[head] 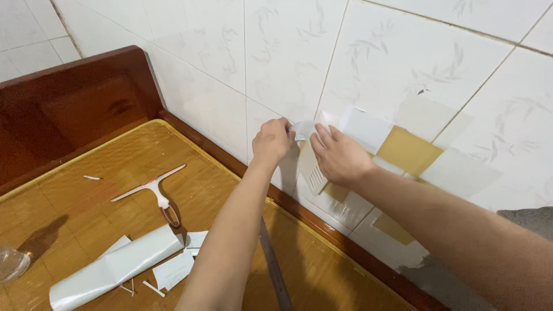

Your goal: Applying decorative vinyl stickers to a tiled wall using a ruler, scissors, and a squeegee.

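My left hand (272,141) pinches the edge of a white adhesive sheet (364,128) against the tiled wall (288,52). Flat beside it, my right hand (340,155) presses fingers on the same sheet, just right of the left hand. The sheet is partly peeled, with a loose corner sticking out near the top. Tan patches (408,151) of bare wall or backing show around it. A small white vent grille (315,177) sits on the wall just below my right hand.
A woven bamboo mat (115,155) covers the bed, framed by a dark wooden headboard (75,103). On it lie a white squeegee with a pink handle (155,193), a white roll (115,268), paper scraps (175,270) and a clear bottle (11,264).
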